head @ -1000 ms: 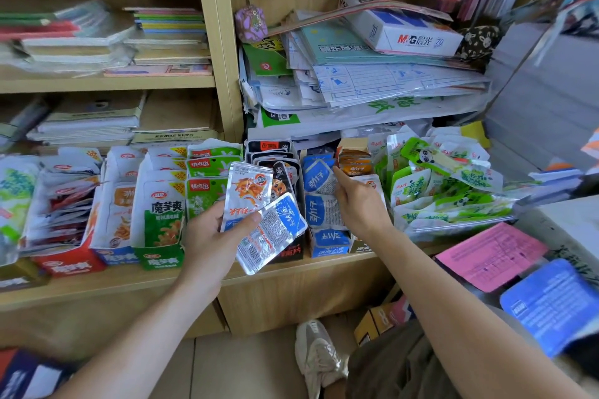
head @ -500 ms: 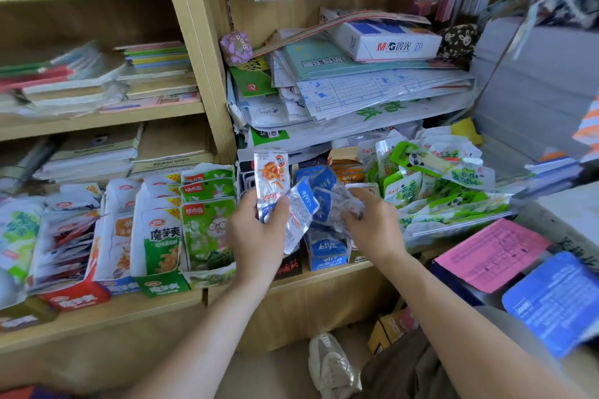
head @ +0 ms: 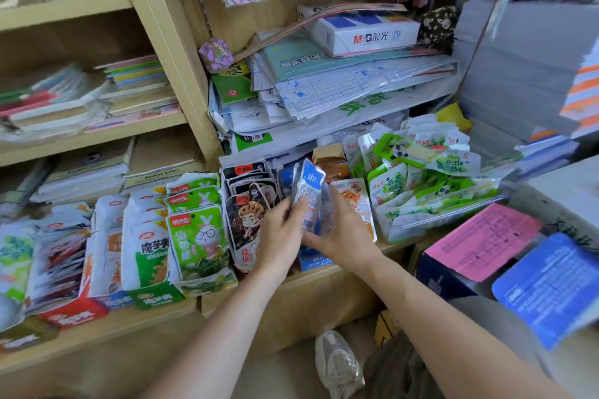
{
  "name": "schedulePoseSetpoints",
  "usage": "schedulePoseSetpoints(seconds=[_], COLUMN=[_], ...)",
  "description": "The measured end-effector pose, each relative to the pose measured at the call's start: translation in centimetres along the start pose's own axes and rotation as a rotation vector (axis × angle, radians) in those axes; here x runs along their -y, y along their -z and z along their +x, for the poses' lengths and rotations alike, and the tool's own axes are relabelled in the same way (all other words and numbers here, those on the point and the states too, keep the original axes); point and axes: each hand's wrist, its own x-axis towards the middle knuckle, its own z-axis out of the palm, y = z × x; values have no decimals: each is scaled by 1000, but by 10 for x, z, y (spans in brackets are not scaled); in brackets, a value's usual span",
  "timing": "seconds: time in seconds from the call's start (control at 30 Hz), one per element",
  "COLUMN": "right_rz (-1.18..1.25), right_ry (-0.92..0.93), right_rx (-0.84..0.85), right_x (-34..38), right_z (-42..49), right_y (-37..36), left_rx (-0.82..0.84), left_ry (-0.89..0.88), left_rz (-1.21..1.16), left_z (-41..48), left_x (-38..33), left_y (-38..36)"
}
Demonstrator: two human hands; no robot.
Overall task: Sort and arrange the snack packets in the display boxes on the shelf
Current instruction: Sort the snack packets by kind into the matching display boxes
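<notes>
Head view shows both hands meeting just above the blue display box [head: 312, 261]. The left hand [head: 278, 236] pinches the lower edge of a bunch of blue-and-silver packets [head: 311, 191] with curled fingers. The right hand [head: 340, 233] wraps round the same bunch from the other side. The bunch stands upright and is not yet seated in the box.

Left of the blue display box, the black packets [head: 249, 204] stand in a fairly tidy row. Further left, the green rabbit packets [head: 197, 230], the white-and-green packets [head: 152, 253] and a red box [head: 74, 311] look filed upright too, so that stretch seems done.

Just right of the blue display box, some orange packets [head: 356, 201] lean loosely, and beyond them a heap of green panda packets [head: 431, 185] lies jumbled. I judge the job roughly half finished: this bunch needs seating, then the heap needs sorting.
</notes>
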Motion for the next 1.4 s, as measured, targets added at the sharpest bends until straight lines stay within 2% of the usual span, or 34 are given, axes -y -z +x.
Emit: schedulePoseSetpoints(seconds=[0.1,0.23,0.3,0.4,0.6,0.73,0.83,0.97,1.03,1.1,1.23,1.33,1.4], right_rz=[-35,-68,-96,-128,-289,-325,-304,-156,-67,-86,-187,-269,-323], right_ry=[3,-48,-43,24,126,115,100,66,104,174,235,273,247], right_rx=[-33,-256,-353,-458,-313,-205,-123,-3,65,110,96,107,164], right_x=[3,6,6,7,-3,-7,-9,-8,-10,-13,-16,-18,-16], right_z=[-3,-7,-9,-9,-4,0,-1,-4,-6,-5,-2,4,5], right_y=[3,9,12,18,0,-7,-4,6,11,14,12,9,7], left_rx=[-96,-376,-435,-453,-405,-432,-375,-205,-133,-107,-137,-254,-349], left_ry=[-140,-301,-309,-307,-442,-430,-495,-486,-465,-475,-481,-419,-396], left_rz=[289,663,730,711,875,991,938,857,839,847,873,950,911], left_z=[-2,3,7,9,14,14,16,11,7,8,16,19,24], left_x=[-5,-3,1,9,14,11,14,15,14,17,18,9,3], left_y=[4,13,16,16,4,3,8,18,22,25,26,25,29])
